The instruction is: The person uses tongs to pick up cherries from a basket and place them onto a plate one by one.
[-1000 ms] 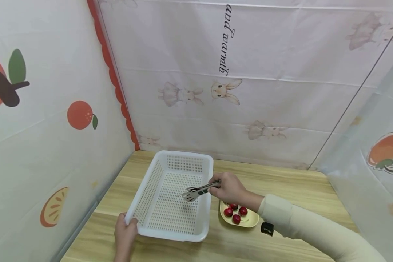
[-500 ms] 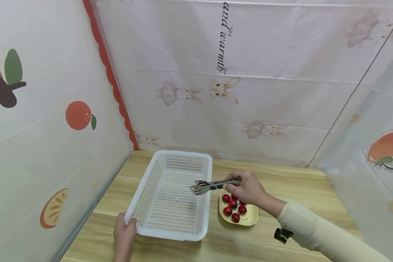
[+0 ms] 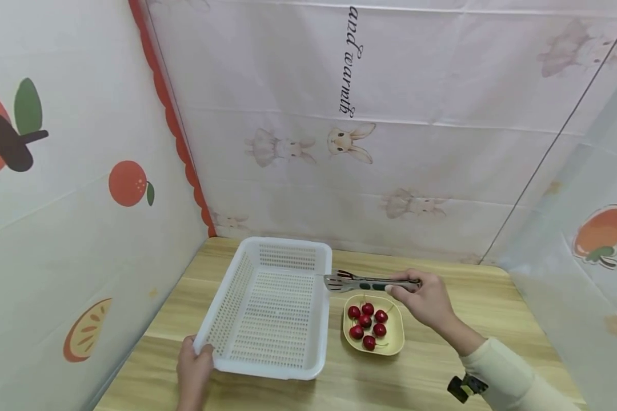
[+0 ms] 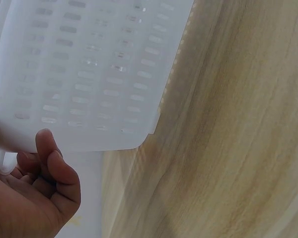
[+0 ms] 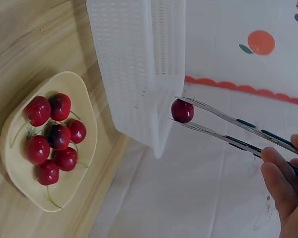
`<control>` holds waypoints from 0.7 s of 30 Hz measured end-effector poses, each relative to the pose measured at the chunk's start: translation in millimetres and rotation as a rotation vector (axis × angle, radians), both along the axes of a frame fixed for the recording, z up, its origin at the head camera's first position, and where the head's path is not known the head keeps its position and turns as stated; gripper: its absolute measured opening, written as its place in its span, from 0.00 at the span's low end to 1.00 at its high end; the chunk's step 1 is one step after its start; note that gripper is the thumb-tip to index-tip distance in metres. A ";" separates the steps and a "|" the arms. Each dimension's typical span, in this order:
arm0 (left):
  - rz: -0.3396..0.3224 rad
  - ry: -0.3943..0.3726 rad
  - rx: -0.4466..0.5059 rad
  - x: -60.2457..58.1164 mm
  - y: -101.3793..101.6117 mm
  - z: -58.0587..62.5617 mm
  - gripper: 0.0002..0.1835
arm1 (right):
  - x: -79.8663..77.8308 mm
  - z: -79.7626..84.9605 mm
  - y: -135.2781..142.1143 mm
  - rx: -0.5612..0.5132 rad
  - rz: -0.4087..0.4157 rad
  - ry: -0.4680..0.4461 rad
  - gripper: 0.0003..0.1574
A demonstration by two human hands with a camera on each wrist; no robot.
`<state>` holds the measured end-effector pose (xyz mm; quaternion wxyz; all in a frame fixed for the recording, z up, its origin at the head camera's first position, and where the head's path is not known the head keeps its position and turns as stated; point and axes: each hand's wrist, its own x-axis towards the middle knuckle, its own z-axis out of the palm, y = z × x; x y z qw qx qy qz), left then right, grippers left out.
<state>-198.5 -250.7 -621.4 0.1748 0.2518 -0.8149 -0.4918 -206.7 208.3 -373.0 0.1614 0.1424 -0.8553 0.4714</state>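
My left hand grips the near left corner of a white plastic basket with slotted walls; in the left wrist view its fingers curl at the rim. Metal tongs with dark grip patches are held in my right hand, over the far side of a yellow dish. Between the tong tips a dark red cherry is pinched, seen in the right wrist view and hidden in the head view. The tips overlap the basket's right rim in the head view. Several cherries with stems lie in the dish.
The basket and dish stand side by side on a wood-grain table. Printed sheets hang as a back wall, a left wall and a right wall. A black device is strapped at the right wrist.
My right hand has moved right with the tongs, from over the basket to its right rim and the dish, uncovering more cherries. The left hand has kept its grip on the basket.
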 end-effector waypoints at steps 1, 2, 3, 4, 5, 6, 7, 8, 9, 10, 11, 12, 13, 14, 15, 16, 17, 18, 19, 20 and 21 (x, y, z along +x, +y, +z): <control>0.023 -0.011 -0.008 -1.0 -0.5 -2.5 0.14 | 0.8 -1.5 2.3 -0.003 -0.018 -0.009 0.08; 0.022 -0.013 -0.004 -1.5 -1.2 -3.6 0.14 | 1.6 -3.2 4.6 -0.008 -0.032 -0.018 0.08; 0.020 -0.012 0.007 -1.6 -1.7 -4.3 0.14 | 3.0 -4.5 6.7 -0.014 -0.045 -0.021 0.08; 0.020 -0.012 0.014 -1.7 -2.0 -5.0 0.15 | 4.6 -5.7 8.8 -0.016 -0.056 -0.022 0.08; 0.020 -0.014 0.022 -1.7 -2.3 -5.5 0.15 | 6.3 -6.9 10.9 -0.021 -0.062 -0.025 0.08; 0.018 -0.017 0.027 -1.6 -2.6 -5.9 0.15 | 8.2 -7.9 12.9 -0.025 -0.068 -0.026 0.08; 0.014 -0.024 0.031 -1.3 -2.8 -6.1 0.15 | 9.7 -9.0 15.0 -0.024 -0.072 -0.026 0.08; 0.012 -0.030 0.033 -1.0 -3.0 -5.9 0.15 | 11.2 -10.2 17.0 -0.025 -0.076 -0.028 0.08; 0.010 -0.037 0.035 -0.7 -3.3 -5.5 0.15 | 12.6 -11.4 19.0 -0.025 -0.084 -0.034 0.08; 0.009 -0.049 0.029 -0.4 -3.3 -4.7 0.16 | 13.7 -12.7 21.1 -0.029 -0.090 -0.043 0.09; 0.005 -0.057 0.028 -0.1 -3.3 -3.8 0.16 | 14.6 -14.2 23.1 -0.032 -0.100 -0.055 0.10; -0.014 -0.059 0.043 0.4 -3.7 -1.4 0.17 | 15.4 -15.8 25.2 -0.033 -0.111 -0.068 0.10; -0.016 -0.067 0.042 0.5 -3.7 -0.3 0.17 | 16.0 -17.7 27.3 -0.038 -0.119 -0.082 0.11; -0.018 -0.070 0.039 0.3 -3.8 0.2 0.17 | 16.7 -19.7 29.4 -0.042 -0.129 -0.097 0.11; -0.020 -0.072 0.039 -0.1 -3.8 0.2 0.17 | 17.4 -21.9 31.4 -0.040 -0.142 -0.110 0.11; -0.024 -0.068 0.043 -0.1 -3.4 0.5 0.17 | 18.3 -24.4 33.3 -0.037 -0.153 -0.120 0.11; -0.024 -0.060 0.049 -0.2 -3.1 0.5 0.17 | 19.3 -27.1 35.5 -0.033 -0.162 -0.130 0.11; -0.029 -0.057 0.050 -0.3 -2.9 0.6 0.17 | 20.3 -29.9 37.5 -0.030 -0.170 -0.136 0.10; -0.015 -0.061 0.033 -0.5 -1.9 0.6 0.16 | 21.4 -32.9 39.5 -0.027 -0.178 -0.143 0.10; -0.024 -0.057 0.035 0.2 -1.5 2.6 0.16 | 22.6 -36.1 41.3 -0.023 -0.186 -0.153 0.10; -0.031 -0.057 0.042 1.6 -0.2 6.5 0.16 | 23.7 -39.3 42.9 -0.019 -0.196 -0.162 0.10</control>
